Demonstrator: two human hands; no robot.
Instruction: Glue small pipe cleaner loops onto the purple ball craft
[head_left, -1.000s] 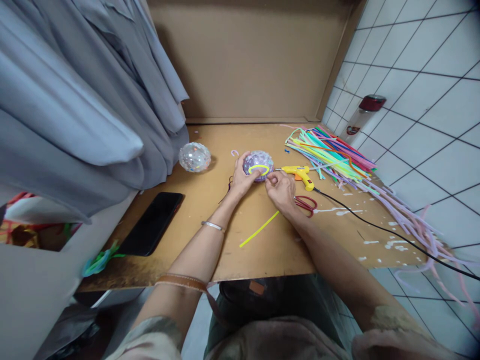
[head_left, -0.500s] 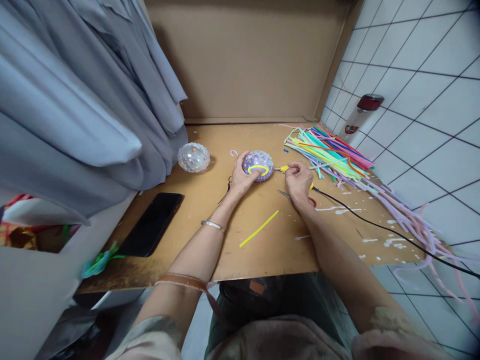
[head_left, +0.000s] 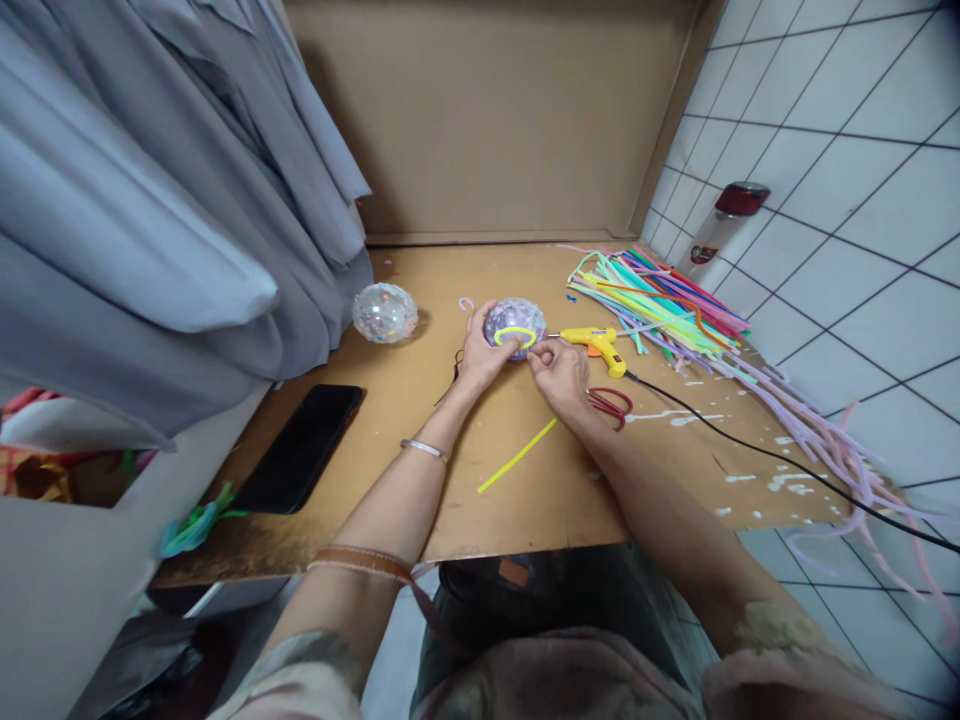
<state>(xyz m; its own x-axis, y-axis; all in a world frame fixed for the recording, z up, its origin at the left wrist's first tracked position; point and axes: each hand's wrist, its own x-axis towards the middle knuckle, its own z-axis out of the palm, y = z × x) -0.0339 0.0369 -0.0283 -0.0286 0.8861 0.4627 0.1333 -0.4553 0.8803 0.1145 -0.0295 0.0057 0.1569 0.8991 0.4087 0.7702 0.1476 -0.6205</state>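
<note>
My left hand (head_left: 484,348) grips a round, clear ball with purple glints (head_left: 515,314) from its left side, the thumb lying over the front. A yellow pipe-cleaner loop (head_left: 504,334) curves across the ball's face. At the ball's lower right edge, my right hand (head_left: 559,372) has its fingertips pinched together; whether anything is between them is too small to make out. Just beyond those fingers lies a yellow glue gun (head_left: 589,335), its nozzle toward the ball. Red-handled scissors (head_left: 611,405) lie partly under my right hand. A straight yellow pipe cleaner (head_left: 517,458) rests nearer me.
A second clear ball (head_left: 385,313) sits at left, above a black phone (head_left: 300,448). Many coloured pipe cleaners (head_left: 660,300) are heaped at right by the tiled wall, near a red-capped bottle (head_left: 716,225). The glue gun's black cord (head_left: 750,442) runs off right.
My right hand has moved left from the glue gun to the ball's lower right edge, uncovering the gun and the scissors' handles. My left hand keeps its hold on the ball.
</note>
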